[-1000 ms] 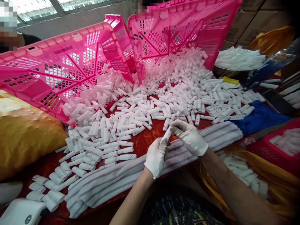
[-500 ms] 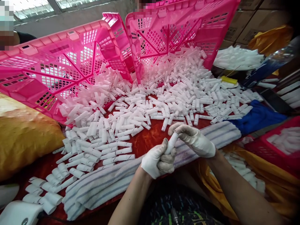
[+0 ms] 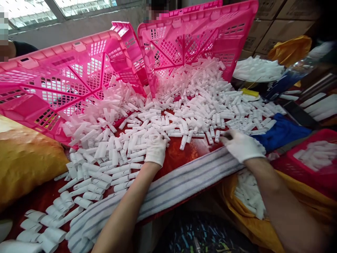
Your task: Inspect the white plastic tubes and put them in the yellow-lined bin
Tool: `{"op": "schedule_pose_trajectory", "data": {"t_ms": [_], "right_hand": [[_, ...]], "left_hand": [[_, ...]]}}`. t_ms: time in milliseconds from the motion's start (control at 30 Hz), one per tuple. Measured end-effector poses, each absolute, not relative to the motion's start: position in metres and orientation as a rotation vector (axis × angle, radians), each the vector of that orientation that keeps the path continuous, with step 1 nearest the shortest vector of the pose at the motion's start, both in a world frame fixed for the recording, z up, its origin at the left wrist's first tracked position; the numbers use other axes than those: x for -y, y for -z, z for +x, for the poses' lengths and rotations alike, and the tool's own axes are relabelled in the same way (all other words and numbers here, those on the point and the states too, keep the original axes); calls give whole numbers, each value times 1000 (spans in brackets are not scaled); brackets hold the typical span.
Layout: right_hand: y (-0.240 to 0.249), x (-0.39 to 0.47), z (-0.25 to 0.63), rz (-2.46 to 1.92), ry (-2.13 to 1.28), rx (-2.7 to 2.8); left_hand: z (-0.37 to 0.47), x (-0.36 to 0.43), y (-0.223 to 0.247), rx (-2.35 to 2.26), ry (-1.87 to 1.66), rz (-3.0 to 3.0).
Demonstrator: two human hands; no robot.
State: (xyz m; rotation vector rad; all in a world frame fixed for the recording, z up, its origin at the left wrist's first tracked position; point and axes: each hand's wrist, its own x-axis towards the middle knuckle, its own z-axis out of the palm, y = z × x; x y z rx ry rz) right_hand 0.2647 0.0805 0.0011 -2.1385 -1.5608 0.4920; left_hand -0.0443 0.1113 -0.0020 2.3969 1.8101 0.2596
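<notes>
Many short white tubes [image 3: 189, 119] with dark marks lie heaped on a red table surface [image 3: 175, 153]. My left hand [image 3: 156, 147], in a white glove, rests at the near edge of the heap with its fingers bent down among the tubes; what they hold, if anything, is hidden. To the right, my right hand [image 3: 240, 144], also gloved, is near the heap's edge beside a tube [image 3: 217, 136]. Its fingertips are blurred, and no tube shows clearly in them. Below both hands runs a striped towel [image 3: 181, 186].
Two pink baskets [image 3: 184, 42] lie tipped behind the heap. At the right are a blue cloth [image 3: 284, 135], a red basket [image 3: 279, 160] and a plate of tubes [image 3: 259, 68]. An orange bag [image 3: 229, 196] hangs below the towel. Part of a person shows behind the baskets.
My hands have moved apart, the left forward and left to the heap, the right to the right. The tube they held together is no longer seen between them. The view has shifted slightly.
</notes>
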Motion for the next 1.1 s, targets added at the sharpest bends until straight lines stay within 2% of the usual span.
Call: {"op": "schedule_pose_trajectory", "data": {"t_ms": [133, 200, 267, 367, 467, 533, 733, 1100], "right_hand": [[9, -110, 214, -2367, -294, 1903], [16, -110, 204, -2328, -212, 1987], [18, -104, 201, -2211, -251, 1942], [6, -92, 195, -1812, -654, 1576], [-17, -80, 178, -1297, -1099, 1152], [-28, -75, 164, -1112, -1258, 1000], [-24, -72, 147, -1040, -1398, 866], [-16, -61, 143, -1141, -1421, 1017]], "left_hand": [[-34, -97, 4, -1705, -713, 2233], [-28, -84, 4, -1553, -1051, 1921], [-21, -71, 5, -1380, -1229, 1534], [-6, -52, 5, -1273, -1158, 1212], [9, -34, 4, -1322, -1068, 1221], [14, -24, 4, -1332, -1031, 1250], [14, -8, 0, -1297, -920, 1249], [9, -9, -6, -1384, -1006, 1181]]}}
